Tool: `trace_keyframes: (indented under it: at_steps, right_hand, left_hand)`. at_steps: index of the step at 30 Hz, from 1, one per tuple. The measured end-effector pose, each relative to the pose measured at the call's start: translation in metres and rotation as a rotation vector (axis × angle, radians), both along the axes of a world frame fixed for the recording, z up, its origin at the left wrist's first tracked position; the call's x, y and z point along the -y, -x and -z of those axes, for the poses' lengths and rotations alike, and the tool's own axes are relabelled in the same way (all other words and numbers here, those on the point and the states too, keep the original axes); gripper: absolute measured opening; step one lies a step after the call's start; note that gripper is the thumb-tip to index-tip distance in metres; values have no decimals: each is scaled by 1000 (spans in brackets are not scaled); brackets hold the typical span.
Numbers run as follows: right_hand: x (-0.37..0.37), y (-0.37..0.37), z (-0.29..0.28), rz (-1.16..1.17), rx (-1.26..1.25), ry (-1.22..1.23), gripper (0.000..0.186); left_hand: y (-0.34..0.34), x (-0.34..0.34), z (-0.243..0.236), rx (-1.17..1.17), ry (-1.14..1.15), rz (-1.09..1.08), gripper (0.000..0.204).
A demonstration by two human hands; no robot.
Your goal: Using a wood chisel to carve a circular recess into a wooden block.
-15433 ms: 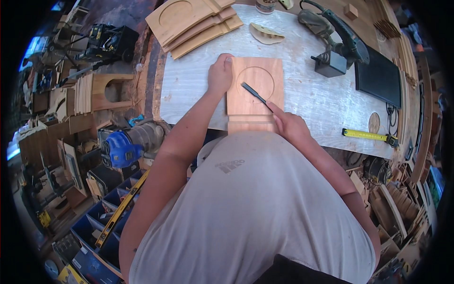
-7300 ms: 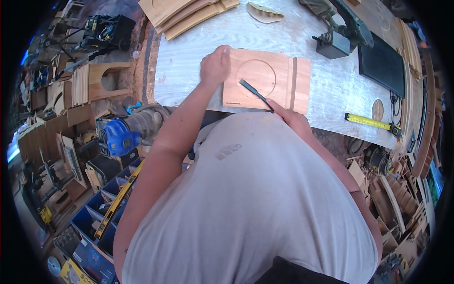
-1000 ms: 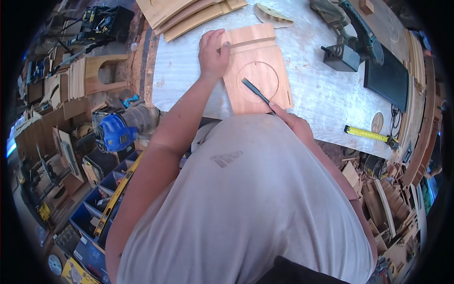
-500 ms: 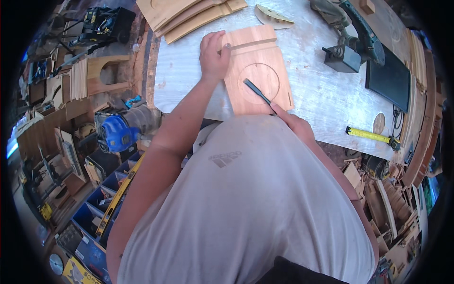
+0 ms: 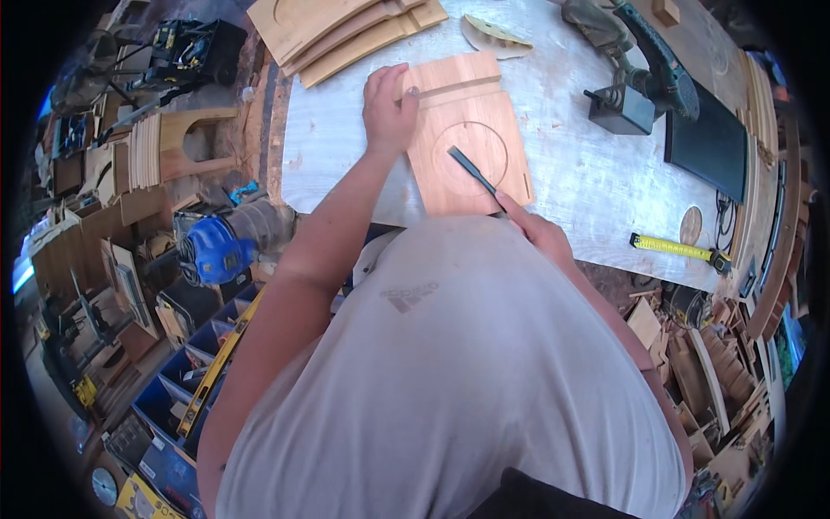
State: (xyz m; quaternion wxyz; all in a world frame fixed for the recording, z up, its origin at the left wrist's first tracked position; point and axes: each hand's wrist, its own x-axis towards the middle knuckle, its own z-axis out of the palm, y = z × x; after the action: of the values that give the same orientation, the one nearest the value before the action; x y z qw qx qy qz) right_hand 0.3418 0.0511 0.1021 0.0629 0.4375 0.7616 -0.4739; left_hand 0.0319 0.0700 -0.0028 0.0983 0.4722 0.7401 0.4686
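Observation:
A flat wooden board (image 5: 441, 195) lies on the worktable in front of me, with a groove across its far part and a round recess cut in its middle. My left hand (image 5: 389, 112) is closed on the board's far left side, its thumb on the top face. In my right hand (image 5: 543, 238) is a chisel (image 5: 474, 170), held low over the near right part of the board. The chisel's blade points up and left across the recess, its tip within the circle. Most of its handle is hidden by my hand.
Several shaped boards (image 5: 337, 43) are stacked at the table's far left. A sanding disc (image 5: 495, 39) lies beyond the board; a power tool (image 5: 657, 69) stands to the right. A tape measure (image 5: 674, 246) rests at the right edge. A blue-topped machine (image 5: 216, 249) stands left.
The chisel tip has shifted slightly up and right relative to the recess. Both hands keep their holds, and the whole view has moved a little.

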Motion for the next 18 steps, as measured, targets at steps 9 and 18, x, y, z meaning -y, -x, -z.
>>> trace_keyframes:
  at_steps: [9,18]
  right_hand:
    - [-2,-1,7,-14,8,14,43]
    - [9,-38,31,242,-241,59,43]
  left_hand:
    - [4,5,-1,-38,-47,-14,36]
    - [14,-18,-14,-31,123,20,44]
